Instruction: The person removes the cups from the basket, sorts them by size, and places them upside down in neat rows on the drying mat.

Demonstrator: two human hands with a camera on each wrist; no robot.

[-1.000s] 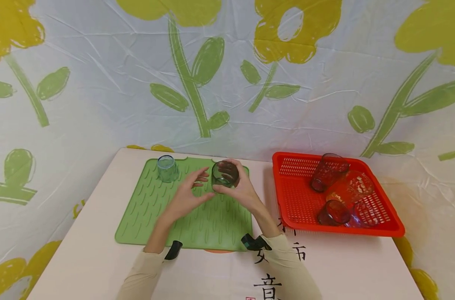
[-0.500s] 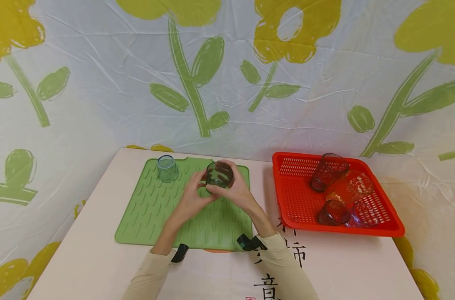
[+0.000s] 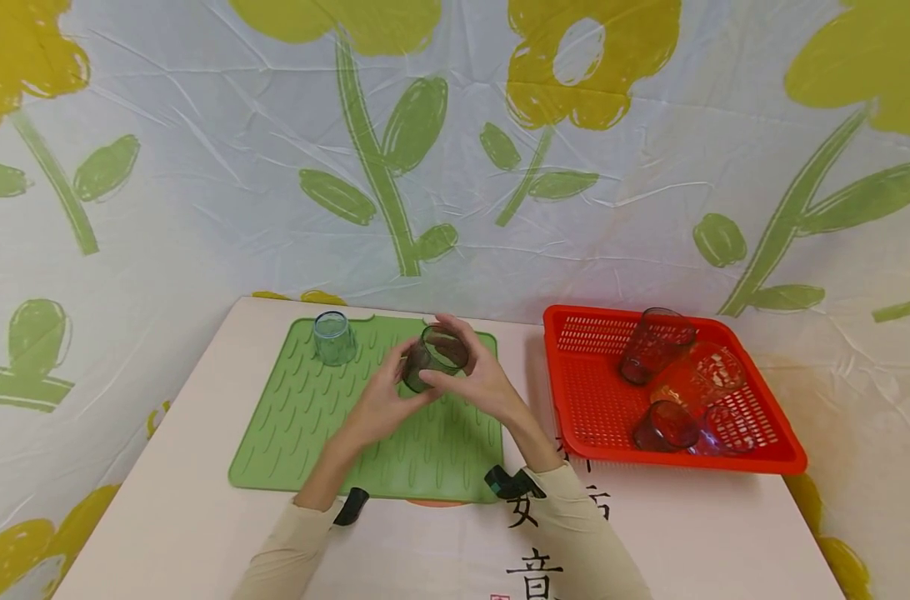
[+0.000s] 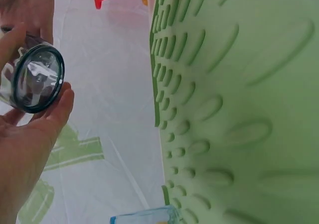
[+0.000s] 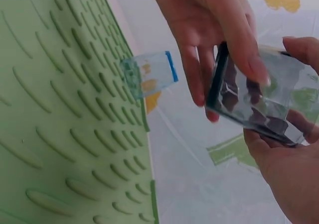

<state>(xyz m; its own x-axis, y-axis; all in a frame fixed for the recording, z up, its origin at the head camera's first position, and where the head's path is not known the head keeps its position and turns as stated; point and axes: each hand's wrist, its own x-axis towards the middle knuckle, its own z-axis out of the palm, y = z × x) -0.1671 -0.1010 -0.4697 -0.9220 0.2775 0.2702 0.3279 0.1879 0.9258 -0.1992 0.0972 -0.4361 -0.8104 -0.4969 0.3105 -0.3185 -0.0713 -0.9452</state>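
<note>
A dark-tinted drinking glass (image 3: pixel 423 357) is held in the air above the green ridged mat (image 3: pixel 290 433), tilted with its open end up and to the right. My left hand (image 3: pixel 380 404) grips its base end, thumb on the near side; the thick base (image 4: pixel 40 79) faces the left wrist camera. My right hand (image 3: pixel 485 383) holds the glass around the rim end, thumb and fingers spread on opposite sides. In the right wrist view, the glass (image 5: pixel 269 94) lies between both hands. A blue-tinted glass (image 3: pixel 335 339) stands on the mat's far left corner.
A red perforated basket (image 3: pixel 582 400) sits on the table's right side, holding several glasses, including a tall dark glass (image 3: pixel 653 346) and a short one (image 3: pixel 665 427). A flower-printed cloth (image 3: pixel 275 233) hangs behind the white-covered table (image 3: pixel 177 433).
My left hand has come in from the left and taken hold of the glass. The glass has shifted slightly left and tilted, its base end now toward the left hand.
</note>
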